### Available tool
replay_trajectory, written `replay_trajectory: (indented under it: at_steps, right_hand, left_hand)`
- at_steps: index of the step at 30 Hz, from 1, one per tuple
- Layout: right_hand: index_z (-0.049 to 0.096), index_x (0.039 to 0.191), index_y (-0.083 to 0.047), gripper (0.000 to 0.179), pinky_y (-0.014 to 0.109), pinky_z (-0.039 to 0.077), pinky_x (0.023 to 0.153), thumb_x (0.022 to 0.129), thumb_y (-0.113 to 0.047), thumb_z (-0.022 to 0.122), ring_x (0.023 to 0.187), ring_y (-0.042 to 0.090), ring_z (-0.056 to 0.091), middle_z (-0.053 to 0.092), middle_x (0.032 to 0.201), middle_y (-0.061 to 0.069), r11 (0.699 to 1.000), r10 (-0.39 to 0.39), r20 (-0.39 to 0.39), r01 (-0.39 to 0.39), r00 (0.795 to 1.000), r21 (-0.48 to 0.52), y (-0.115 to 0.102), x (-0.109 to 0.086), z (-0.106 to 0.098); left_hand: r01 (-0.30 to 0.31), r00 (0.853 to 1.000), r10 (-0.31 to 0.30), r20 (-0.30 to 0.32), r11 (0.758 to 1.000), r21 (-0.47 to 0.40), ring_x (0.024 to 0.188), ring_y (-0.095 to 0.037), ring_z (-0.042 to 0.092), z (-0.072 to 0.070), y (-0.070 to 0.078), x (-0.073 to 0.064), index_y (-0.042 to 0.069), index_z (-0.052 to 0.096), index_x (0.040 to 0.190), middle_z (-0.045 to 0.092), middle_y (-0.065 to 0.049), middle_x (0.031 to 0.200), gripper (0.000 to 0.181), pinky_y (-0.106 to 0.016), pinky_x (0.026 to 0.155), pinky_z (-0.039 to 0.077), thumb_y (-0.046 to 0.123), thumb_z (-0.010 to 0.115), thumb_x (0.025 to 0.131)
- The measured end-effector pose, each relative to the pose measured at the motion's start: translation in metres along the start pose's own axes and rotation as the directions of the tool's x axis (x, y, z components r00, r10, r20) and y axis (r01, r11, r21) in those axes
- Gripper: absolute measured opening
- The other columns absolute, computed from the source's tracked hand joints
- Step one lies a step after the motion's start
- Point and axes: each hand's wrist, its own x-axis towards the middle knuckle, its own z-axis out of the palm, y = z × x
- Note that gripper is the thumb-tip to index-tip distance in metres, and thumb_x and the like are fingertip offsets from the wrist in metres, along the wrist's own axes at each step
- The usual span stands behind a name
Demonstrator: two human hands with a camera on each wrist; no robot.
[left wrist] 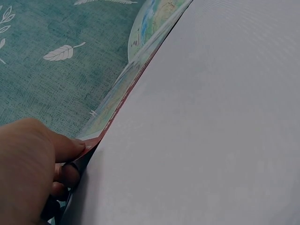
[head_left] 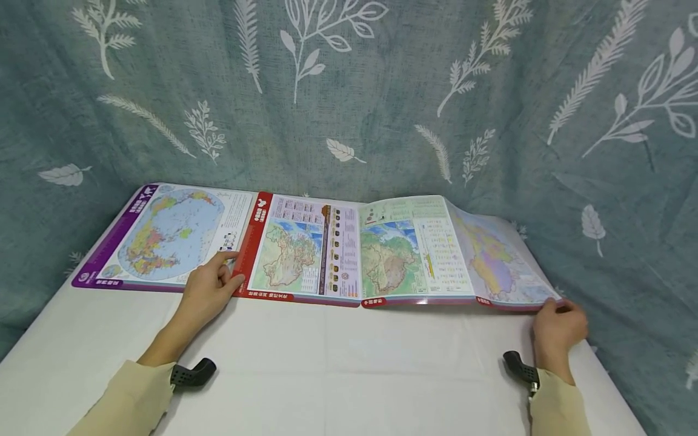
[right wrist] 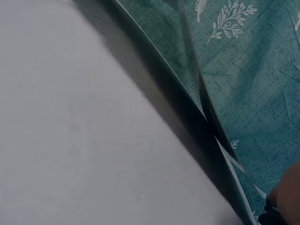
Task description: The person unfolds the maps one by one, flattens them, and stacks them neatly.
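Observation:
A fold-out map of China (head_left: 389,260) with a red strip down its left side stretches across the back of the table. Its right-hand panels bend up at the folds, and the last one tilts above the tabletop. At the left edge, my left hand (head_left: 209,284) pinches the red border between thumb and fingers, as the left wrist view shows too. My right hand (head_left: 561,327) grips the near right corner of the last panel; in the right wrist view only part of that hand (right wrist: 288,194) shows. A purple-edged world map (head_left: 171,236) lies flat at the left.
A white cloth (head_left: 349,363) covers the table. Behind it hangs a teal curtain (head_left: 349,145) with white leaf prints, close to the maps' far edges. Each wrist wears a black camera mount (head_left: 193,372) over a beige sleeve (head_left: 128,399).

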Motion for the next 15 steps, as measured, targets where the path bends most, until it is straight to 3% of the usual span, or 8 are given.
replay_trajectory:
  at_steps: [5, 15]
  right_hand:
    - [0.051, 0.147, 0.009, 0.051, 0.056, 0.027, 0.122, 0.106, -0.018, 0.041, 0.142, 0.050, 0.043, 0.051, 0.147, 0.033, 1.000, 0.021, -0.001, -0.021, 1.000, -0.003, -0.0024, 0.0023, -0.0021]
    - [0.055, 0.142, 0.013, 0.048, 0.058, 0.030, 0.119, 0.104, -0.014, 0.044, 0.136, 0.054, 0.046, 0.054, 0.140, 0.037, 1.000, -0.023, -0.047, 0.022, 0.999, -0.011, 0.0052, 0.0042, -0.0041]
  left_hand:
    - [-0.010, 1.000, 0.010, -0.010, 1.000, -0.002, 0.055, -0.008, 0.038, -0.0005, -0.0008, -0.0001, -0.004, 0.062, 0.133, 0.050, 0.001, 0.063, 0.044, -0.031, 0.064, 0.032, 0.006, 0.077, 0.093]
    - [-0.019, 1.000, 0.019, -0.007, 1.000, 0.002, 0.055, -0.007, 0.039, 0.0008, 0.0008, -0.0013, -0.004, 0.062, 0.133, 0.050, 0.001, 0.063, 0.044, -0.031, 0.064, 0.032, 0.007, 0.078, 0.093]
